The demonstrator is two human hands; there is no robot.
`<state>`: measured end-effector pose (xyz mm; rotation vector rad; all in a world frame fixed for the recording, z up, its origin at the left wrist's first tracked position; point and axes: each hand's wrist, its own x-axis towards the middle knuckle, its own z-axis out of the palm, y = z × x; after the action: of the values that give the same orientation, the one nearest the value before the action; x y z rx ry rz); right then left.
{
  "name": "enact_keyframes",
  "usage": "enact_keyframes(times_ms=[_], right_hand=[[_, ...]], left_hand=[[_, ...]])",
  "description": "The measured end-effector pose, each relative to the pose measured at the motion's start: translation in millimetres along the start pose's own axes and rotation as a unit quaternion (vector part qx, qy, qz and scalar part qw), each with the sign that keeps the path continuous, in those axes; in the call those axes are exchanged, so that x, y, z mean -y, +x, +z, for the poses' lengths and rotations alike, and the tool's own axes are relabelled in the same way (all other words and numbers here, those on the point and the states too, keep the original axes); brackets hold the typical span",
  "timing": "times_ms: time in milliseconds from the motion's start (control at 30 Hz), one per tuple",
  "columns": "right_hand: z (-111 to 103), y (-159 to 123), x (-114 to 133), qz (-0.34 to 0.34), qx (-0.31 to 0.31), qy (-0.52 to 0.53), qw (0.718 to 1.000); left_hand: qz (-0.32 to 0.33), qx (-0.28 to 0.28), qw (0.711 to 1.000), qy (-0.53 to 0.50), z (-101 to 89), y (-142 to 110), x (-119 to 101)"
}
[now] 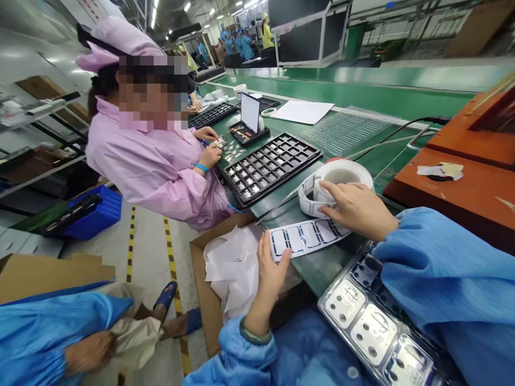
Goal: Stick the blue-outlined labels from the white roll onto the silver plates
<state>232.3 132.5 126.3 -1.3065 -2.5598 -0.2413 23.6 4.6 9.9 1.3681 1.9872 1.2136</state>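
My left hand (273,268) holds the free end of a white strip of adhesive pieces (308,236), thumb on its face and fingers at its left edge. The strip carries a row of dark-outlined rectangular frames and lies along the green bench edge. My right hand (358,209) has its index finger and thumb on the loose loop of the white roll (350,170), just behind the strip. Below my right forearm, a clear plastic tray (346,279) holds shiny metal plates with round holes, several of them in view.
A cardboard box (201,300) with crumpled white liner paper (233,262) stands below the bench edge. A black compartment tray (273,166) with small metal parts lies beyond. An orange machine (458,166) is at right. A co-worker in pink (161,161) works at left; another person's hand (90,351) shows lower left.
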Motion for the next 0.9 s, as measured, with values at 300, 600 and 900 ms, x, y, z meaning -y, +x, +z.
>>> enact_keyframes(times_ms=[300,600,900], right_hand=[[-9,-34,43,-0.167,-0.080,0.083,0.979],[30,-29,95,-0.120,0.046,0.189,0.974],[49,-32,103,-0.113,0.059,0.178,0.976]], left_hand=[[-0.052,-0.044,0.970,-0.233,5.2,1,9],[-0.015,-0.084,0.981,-0.176,-6.2,6,10],[0.075,-0.125,0.985,-0.090,-10.8,-2,7]])
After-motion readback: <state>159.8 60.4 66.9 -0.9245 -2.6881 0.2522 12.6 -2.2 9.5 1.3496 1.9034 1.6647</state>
